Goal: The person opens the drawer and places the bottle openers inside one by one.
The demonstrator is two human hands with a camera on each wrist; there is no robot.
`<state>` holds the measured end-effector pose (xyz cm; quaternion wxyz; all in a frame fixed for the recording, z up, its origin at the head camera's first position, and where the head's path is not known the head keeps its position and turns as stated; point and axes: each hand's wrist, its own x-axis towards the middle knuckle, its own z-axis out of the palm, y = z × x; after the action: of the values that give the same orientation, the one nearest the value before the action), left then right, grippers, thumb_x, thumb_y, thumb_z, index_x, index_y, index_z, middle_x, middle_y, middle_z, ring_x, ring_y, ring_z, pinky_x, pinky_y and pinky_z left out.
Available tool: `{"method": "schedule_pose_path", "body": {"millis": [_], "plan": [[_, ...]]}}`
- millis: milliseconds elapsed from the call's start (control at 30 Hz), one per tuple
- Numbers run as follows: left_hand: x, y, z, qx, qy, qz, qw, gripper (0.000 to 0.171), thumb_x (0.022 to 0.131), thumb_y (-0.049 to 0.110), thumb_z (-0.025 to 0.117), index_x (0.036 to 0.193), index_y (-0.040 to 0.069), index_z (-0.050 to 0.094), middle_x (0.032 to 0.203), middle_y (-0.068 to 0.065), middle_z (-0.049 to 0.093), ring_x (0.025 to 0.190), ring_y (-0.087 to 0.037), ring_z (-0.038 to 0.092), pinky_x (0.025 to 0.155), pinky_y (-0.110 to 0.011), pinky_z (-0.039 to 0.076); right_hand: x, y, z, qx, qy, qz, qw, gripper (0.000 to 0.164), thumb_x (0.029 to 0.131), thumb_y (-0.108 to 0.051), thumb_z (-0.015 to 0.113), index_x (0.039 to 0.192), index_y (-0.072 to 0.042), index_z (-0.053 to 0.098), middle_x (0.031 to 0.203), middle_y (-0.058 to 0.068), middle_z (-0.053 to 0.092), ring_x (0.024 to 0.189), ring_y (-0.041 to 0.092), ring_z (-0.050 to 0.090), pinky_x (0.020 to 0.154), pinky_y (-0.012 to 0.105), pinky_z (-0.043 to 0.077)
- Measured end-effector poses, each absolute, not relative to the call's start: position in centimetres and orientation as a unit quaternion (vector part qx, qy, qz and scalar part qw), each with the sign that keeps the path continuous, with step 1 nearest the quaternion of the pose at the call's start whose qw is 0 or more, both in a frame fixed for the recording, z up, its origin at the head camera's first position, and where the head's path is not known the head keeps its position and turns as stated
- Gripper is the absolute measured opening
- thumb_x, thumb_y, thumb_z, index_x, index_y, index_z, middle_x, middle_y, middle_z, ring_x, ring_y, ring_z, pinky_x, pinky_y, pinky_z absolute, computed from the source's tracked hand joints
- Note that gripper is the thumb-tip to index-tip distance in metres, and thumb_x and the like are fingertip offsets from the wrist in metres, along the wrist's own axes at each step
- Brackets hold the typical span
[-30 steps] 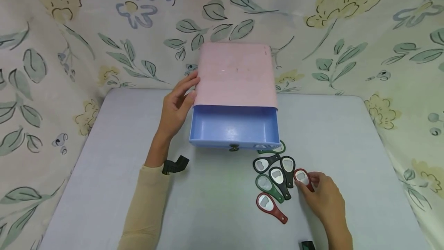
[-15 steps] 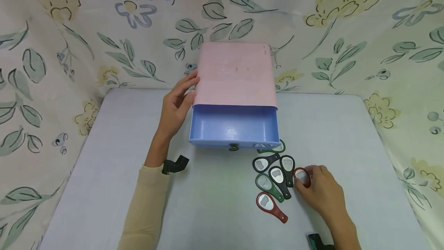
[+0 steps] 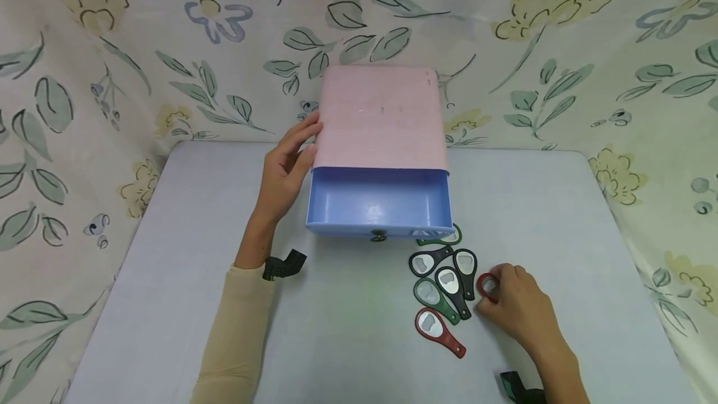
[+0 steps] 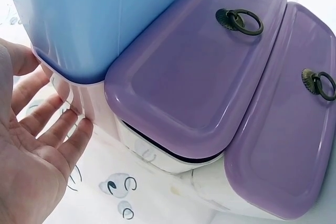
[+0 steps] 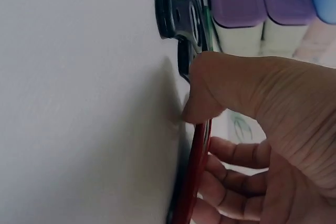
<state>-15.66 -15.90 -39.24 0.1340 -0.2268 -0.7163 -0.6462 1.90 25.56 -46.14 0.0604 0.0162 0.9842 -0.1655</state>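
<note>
White tabletop bears a pink cabinet, left grip spread against it, right grip pinching a red opener.

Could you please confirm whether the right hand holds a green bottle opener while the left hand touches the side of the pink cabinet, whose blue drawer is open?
Not quite: the right hand holds a red bottle opener, as the head view shows; the left hand does touch the pink cabinet, whose blue drawer is open.
</note>
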Motion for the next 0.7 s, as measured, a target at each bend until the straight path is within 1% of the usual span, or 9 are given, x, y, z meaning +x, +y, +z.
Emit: {"method": "schedule_pose_path", "body": {"millis": [133,233,267,333,433,467,567,667,700], "plan": [[-15.8,-15.9,-39.3,-0.230,-0.718,-0.643,0.135,0.041,0.107,0.003,0.054,0.147,-0.001,0.060,0.165,-0.004,0.050,0.156,-0.020,0.044,0.124,-0.039,0.044,2.4,26.2,-46.1,0.012,0.981,-0.184,0.062,0.053,0.074,-0.019,0.084,0.116,0.008,0.066,0.104,0.025,0.068,0.090,0.033,0.067,0.073,0.054,0.062],[-15.8,-16.0,-39.3,-0.228,-0.721,-0.640,0.137,0.041,0.106,0.004,0.054,0.147,0.000,0.060,0.165,-0.004,0.050,0.156,-0.019,0.044,0.124,-0.036,0.044,2.6,26.6,-46.0,0.009,0.979,-0.194,0.057,0.053,0.076,-0.020,0.087,0.119,0.005,0.068,0.108,0.024,0.068,0.089,0.032,0.069,0.071,0.050,0.061],[-15.8,-16.0,-39.3,-0.228,-0.721,-0.639,0.137,0.041,0.106,0.004,0.054,0.147,0.000,0.060,0.165,-0.004,0.050,0.156,-0.019,0.044,0.124,-0.037,0.044,2.6,26.8,-46.0,0.008,0.979,-0.197,0.057,0.053,0.077,-0.021,0.087,0.120,0.004,0.068,0.109,0.024,0.068,0.089,0.031,0.070,0.070,0.048,0.060],[-15.7,-16.1,-39.4,-0.227,-0.722,-0.639,0.137,0.042,0.106,0.004,0.054,0.147,0.000,0.060,0.165,-0.003,0.050,0.156,-0.019,0.044,0.124,-0.039,0.044,2.7,26.9,-46.0,0.006,0.978,-0.202,0.055,0.054,0.078,-0.021,0.088,0.123,0.002,0.069,0.109,0.022,0.070,0.088,0.030,0.070,0.068,0.046,0.060],[-15.7,-16.0,-39.4,-0.229,-0.722,-0.639,0.136,0.042,0.106,0.004,0.054,0.148,0.000,0.059,0.165,-0.004,0.050,0.156,-0.020,0.044,0.124,-0.047,0.043,2.9,27.0,-46.1,0.007,0.977,-0.209,0.048,0.056,0.079,-0.021,0.089,0.127,0.000,0.069,0.107,0.020,0.073,0.086,0.028,0.071,0.066,0.042,0.058],[-15.8,-16.0,-39.4,-0.229,-0.721,-0.639,0.136,0.042,0.106,0.004,0.054,0.148,0.000,0.059,0.165,-0.004,0.050,0.156,-0.020,0.045,0.124,-0.050,0.043,3.0,26.9,-46.1,0.008,0.976,-0.212,0.045,0.056,0.079,-0.020,0.089,0.127,0.000,0.069,0.106,0.019,0.073,0.085,0.028,0.071,0.066,0.041,0.058],[-15.8,-16.0,-39.4,-0.229,-0.721,-0.639,0.136,0.042,0.106,0.004,0.054,0.148,0.000,0.060,0.165,-0.003,0.050,0.156,-0.020,0.045,0.123,-0.053,0.042,3.1,26.8,-46.2,0.012,0.973,-0.228,0.027,0.054,0.080,-0.018,0.089,0.126,0.002,0.069,0.104,0.017,0.074,0.085,0.026,0.072,0.067,0.036,0.058],[-15.7,-15.9,-39.4,-0.227,-0.722,-0.639,0.138,0.042,0.106,0.004,0.054,0.147,0.000,0.060,0.165,-0.003,0.050,0.156,-0.019,0.045,0.123,-0.052,0.043,3.1,26.6,-46.4,0.015,0.970,-0.242,0.010,0.053,0.080,-0.015,0.090,0.124,0.003,0.068,0.102,0.017,0.075,0.086,0.026,0.072,0.067,0.030,0.057],[-15.7,-15.9,-39.4,-0.226,-0.722,-0.639,0.137,0.042,0.106,0.004,0.053,0.147,0.000,0.060,0.165,-0.004,0.050,0.156,-0.019,0.045,0.123,-0.048,0.044,3.0,26.6,-46.5,0.015,0.969,-0.246,0.004,0.053,0.080,-0.015,0.090,0.124,0.003,0.068,0.102,0.016,0.075,0.086,0.026,0.072,0.067,0.029,0.057]]}}
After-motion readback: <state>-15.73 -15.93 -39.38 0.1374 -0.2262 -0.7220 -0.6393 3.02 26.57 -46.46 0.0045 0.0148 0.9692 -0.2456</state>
